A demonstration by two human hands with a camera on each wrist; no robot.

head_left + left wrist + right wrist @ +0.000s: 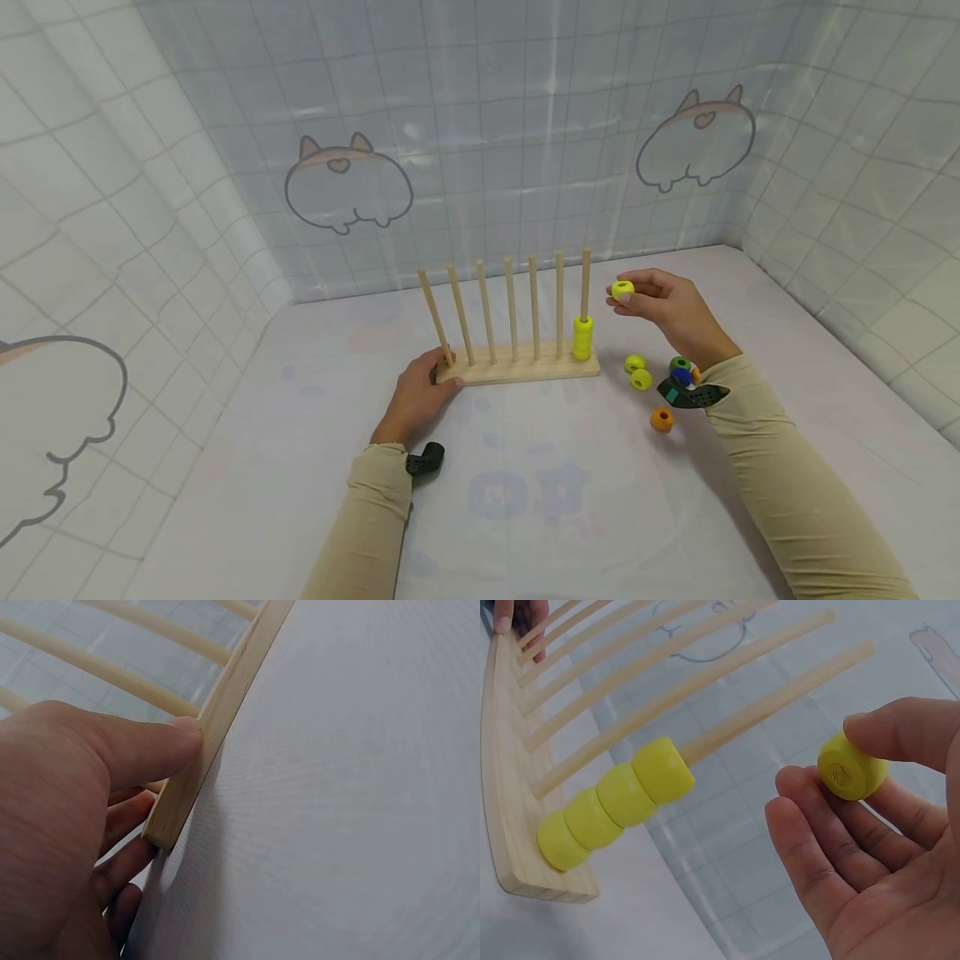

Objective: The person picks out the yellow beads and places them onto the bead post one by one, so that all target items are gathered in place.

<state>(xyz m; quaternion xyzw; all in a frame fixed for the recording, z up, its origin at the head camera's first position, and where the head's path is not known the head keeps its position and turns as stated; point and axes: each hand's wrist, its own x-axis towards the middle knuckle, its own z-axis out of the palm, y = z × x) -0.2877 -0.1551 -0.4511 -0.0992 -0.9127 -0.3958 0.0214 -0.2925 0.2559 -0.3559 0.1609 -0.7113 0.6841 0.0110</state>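
A wooden peg rack (pixel 517 372) with several upright pegs stands on the table. My left hand (pixel 417 395) grips the left end of its base, with the thumb on the front edge in the left wrist view. Several yellow beads (pixel 617 804) are stacked on the rightmost peg (pixel 586 283), whose upper part is bare. Just right of that peg, my right hand (pixel 667 307) pinches another yellow bead (pixel 853 766) between thumb and fingers. That bead is off the peg, raised above the table.
Two loose yellow beads (pixel 641 379) lie right of the rack. Near them are a green bead (pixel 679 363), a blue bead (pixel 682 377) and an orange bead (pixel 662 419); another orange one is partly hidden by the right wrist. A tiled-pattern sheet (pixel 480 150) rises behind.
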